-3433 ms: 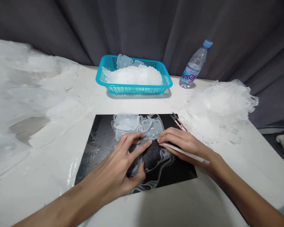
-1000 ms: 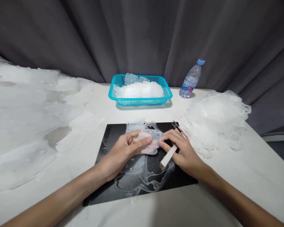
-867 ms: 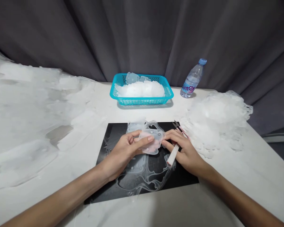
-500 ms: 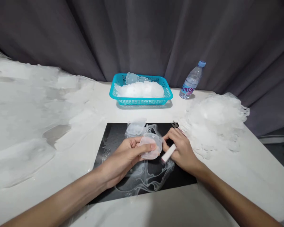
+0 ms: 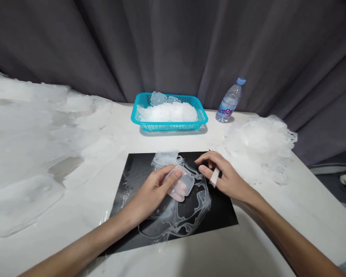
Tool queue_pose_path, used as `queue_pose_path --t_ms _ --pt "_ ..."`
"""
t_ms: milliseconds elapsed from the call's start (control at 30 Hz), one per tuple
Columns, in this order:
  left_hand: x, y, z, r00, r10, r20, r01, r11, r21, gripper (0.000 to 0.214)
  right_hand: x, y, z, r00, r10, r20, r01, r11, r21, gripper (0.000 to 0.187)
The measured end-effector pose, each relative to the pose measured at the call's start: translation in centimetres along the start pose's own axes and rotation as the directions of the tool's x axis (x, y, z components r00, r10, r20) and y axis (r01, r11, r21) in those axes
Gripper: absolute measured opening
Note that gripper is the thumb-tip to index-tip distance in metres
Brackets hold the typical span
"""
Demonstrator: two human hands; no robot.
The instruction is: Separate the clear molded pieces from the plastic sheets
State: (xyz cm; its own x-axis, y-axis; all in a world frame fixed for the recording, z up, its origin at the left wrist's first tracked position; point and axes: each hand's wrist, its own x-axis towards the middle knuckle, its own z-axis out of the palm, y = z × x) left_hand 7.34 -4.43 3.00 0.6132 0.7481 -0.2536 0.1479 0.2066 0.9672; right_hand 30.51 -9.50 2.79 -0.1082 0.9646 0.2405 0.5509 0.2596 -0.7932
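1. The left hand (image 5: 154,191) had its grip closed on a clear plastic piece (image 5: 181,187), thumb on top and fingers beneath, just above the middle of the black mat (image 5: 127,181)
2. The right hand (image 5: 226,177) hovered over the mat's right part, its grip clamped on a white tool (image 5: 215,177) tucked between the fingers, forefinger and thumb spread
3. A cut-out clear sheet (image 5: 187,221) lay on the mat under both hands, and a small stack of clear pieces (image 5: 165,157) sat at the mat's far edge
4. Beyond the mat stood a blue basket (image 5: 170,126) full of such pieces, and a water bottle (image 5: 229,103) stood beyond the mat's far right corner
5. Plastic trimmings (image 5: 259,148) were heaped just right of the mat and loose clear sheets (image 5: 31,146) were piled left of it, all on the white bench (image 5: 248,246)
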Motion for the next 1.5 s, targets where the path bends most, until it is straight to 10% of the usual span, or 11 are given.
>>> queue_pose_path --t_ms 200,467,600,733,867,1033,1500 --pt "-0.2 -0.8 -0.6 0.987 0.159 0.026 -0.158 0.922 0.353 0.033 2.9 -0.9 2.1 0.96 0.032 0.278 -0.087 0.979 0.186 0.017" --pt "-0.5 -1.0 -0.6 0.953 0.297 0.056 -0.277 0.785 0.554 0.036 3.8 -0.6 1.9 0.933 0.163 0.321 -0.304 0.834 0.461 0.019" --pt "-0.8 -2.1 -0.2 0.829 0.541 0.14 -0.468 0.536 0.703 0.031 3.7 -0.7 2.2 0.929 0.166 0.332 -0.295 0.872 0.39 0.01" --pt "-1.8 -3.0 0.2 0.612 0.706 0.357 -0.642 0.179 0.746 0.019 3.6 -0.5 3.6 0.975 0.215 0.05 -0.211 0.975 -0.072 0.012" --pt "-2.0 -2.5 0.0 0.77 0.626 0.127 -0.513 0.487 0.707 0.019 3.5 0.2 3.3 0.989 0.146 -0.027 -0.148 0.948 -0.282 0.014" --pt "-1.3 -1.6 -0.5 0.913 0.402 -0.077 -0.266 0.726 0.635 0.033 2.9 0.6 0.8 0.971 0.146 0.188 -0.161 0.984 0.069 0.02" --pt "0.4 -1.2 -1.0 0.994 0.109 0.001 -0.107 0.974 0.202 0.032 2.4 0.1 -0.1 0.922 0.041 0.384 -0.183 0.923 0.339 0.012"
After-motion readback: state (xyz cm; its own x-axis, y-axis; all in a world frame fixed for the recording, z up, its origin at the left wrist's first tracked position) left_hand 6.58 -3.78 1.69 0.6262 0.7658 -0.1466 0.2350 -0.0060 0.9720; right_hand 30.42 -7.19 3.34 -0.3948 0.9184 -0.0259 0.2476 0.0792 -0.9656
